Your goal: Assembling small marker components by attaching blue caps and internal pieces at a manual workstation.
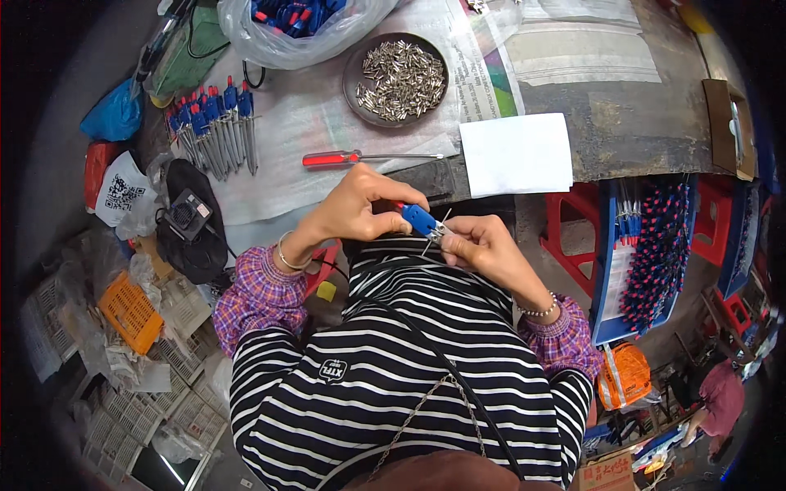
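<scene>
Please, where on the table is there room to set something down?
Dark tabletop between the white paper and cardboard box; also white sheeting between the blue-handled tools and bowl. Crowded around the plastic bag, beside the bowl.

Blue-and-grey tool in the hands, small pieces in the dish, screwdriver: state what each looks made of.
Tool: blue part smooth, evenly coloured, probably plastic; grey end shiny, likely bare metal.
Small pieces: silvery glints suggest polished metal.
Screwdriver: glossy red handle, likely plastic; grey shaft's sheen suggests steel.
</scene>
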Available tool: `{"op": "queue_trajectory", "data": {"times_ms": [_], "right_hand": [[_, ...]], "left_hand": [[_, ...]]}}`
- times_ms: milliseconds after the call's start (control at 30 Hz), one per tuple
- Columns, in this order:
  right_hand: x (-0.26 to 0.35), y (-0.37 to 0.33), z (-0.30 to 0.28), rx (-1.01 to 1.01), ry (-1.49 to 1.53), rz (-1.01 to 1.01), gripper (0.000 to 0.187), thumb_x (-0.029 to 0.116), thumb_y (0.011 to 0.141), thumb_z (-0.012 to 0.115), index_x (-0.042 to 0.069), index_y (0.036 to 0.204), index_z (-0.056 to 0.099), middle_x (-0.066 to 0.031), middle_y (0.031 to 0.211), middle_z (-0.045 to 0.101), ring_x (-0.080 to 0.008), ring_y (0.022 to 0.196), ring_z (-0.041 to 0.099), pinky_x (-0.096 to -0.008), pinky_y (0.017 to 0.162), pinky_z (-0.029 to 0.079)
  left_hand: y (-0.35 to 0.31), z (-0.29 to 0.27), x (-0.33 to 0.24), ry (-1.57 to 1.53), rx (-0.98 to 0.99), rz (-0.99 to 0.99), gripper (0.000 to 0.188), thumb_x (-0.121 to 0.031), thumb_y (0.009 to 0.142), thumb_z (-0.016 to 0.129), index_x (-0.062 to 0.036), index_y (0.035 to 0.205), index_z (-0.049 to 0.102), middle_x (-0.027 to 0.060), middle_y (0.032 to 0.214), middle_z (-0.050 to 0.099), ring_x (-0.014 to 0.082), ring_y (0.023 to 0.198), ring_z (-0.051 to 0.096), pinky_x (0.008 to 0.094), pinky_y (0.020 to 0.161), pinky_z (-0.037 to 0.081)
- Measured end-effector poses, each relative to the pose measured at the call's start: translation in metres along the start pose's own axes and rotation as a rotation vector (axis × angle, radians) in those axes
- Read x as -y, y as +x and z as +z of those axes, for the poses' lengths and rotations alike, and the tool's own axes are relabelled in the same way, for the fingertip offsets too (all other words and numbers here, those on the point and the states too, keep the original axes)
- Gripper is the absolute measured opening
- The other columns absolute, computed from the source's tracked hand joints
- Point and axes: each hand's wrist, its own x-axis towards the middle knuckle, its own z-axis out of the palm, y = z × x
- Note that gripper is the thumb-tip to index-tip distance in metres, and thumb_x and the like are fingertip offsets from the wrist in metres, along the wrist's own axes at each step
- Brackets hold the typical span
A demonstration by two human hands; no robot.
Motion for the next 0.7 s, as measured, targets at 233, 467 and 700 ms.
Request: {"op": "queue_trajectory", "data": {"times_ms": [233,467,700], "right_hand": [[-0.0006,-0.0010,0.0047,-0.025,0.073,-0.010,0.016,0.012,0.089,0.057,-0.002,0.085,0.064,0.0019,0.062,0.057,-0.0026,0.052,0.045,-0.0196,0.046,0.034],[0.0010,0.0010,0.0049,-0.046,0.117,0.008,0.016,0.012,0.089,0.057,-0.002,0.084,0.063,0.0022,0.062,0.057,-0.0025,0.052,0.045,-0.0197,0.045,0.033],[-0.0014,0.0012,0.0033,-0.041,0.030,-0.012,0.016,0.012,0.088,0.057,-0.002,0.083,0.064,0.0021,0.061,0.057,-0.0024,0.052,0.045,-0.0194,0.045,0.033]], "left_hand": [[-0.0042,0.0038,0.0001,0.014,-0.102,0.024,0.026,-0.003,0.064,0.072,0.0016,0.090,0.069,0.0124,0.074,0.068,0.0169,0.061,0.066,0.0249,0.055,0.049],[-0.0054,0.0036,0.0008,0.017,-0.183,0.030,0.027,-0.007,0.064,0.075,0.0020,0.089,0.069,0.0128,0.074,0.069,0.0163,0.060,0.066,0.0244,0.055,0.049],[-0.0033,0.0008,0.0034,0.005,-0.088,0.042,0.027,-0.008,0.065,0.075,0.0014,0.089,0.069,0.0126,0.073,0.068,0.0175,0.061,0.066,0.0249,0.055,0.049]]}}
